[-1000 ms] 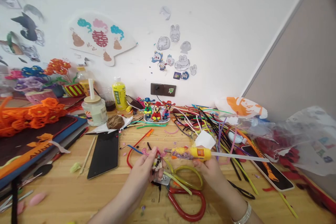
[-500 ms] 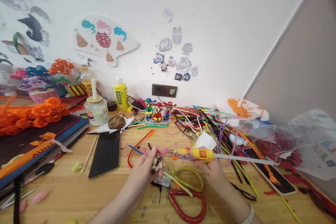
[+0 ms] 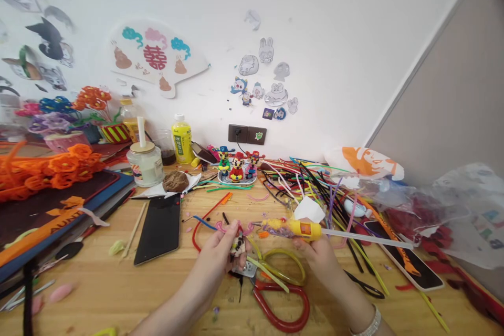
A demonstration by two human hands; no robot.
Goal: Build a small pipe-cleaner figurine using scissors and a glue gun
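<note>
My left hand (image 3: pixel 220 252) is closed on a small handmade figure (image 3: pixel 238 245) with a pale, black-spotted front and pink curled pieces on top; my fingers hide part of it. In my right hand (image 3: pixel 317 254) is a yellow hot glue gun (image 3: pixel 295 228), held sideways, with a long translucent glue stick (image 3: pixel 366 238) out of its back. The metal nozzle points left and sits at the right pink curl; whether it touches I cannot tell. Below lie scissors with red handles (image 3: pixel 281 328), a yellow-green loop (image 3: pixel 283 265) and a pale green strip (image 3: pixel 270 275).
Three finished-looking figures (image 3: pixel 237 168) stand on a small base at the back. Loose pipe cleaners (image 3: pixel 315 184) pile up at the right, near a phone (image 3: pixel 425 275). Left are a black tablet-like slab (image 3: pixel 159 231), a candle jar (image 3: pixel 145 165), a yellow bottle (image 3: pixel 181 139) and orange flowers (image 3: pixel 66 170).
Both hands keep nearly the same pose, with the figure and glue gun shifted very slightly in view. Nothing was let go or picked up.
</note>
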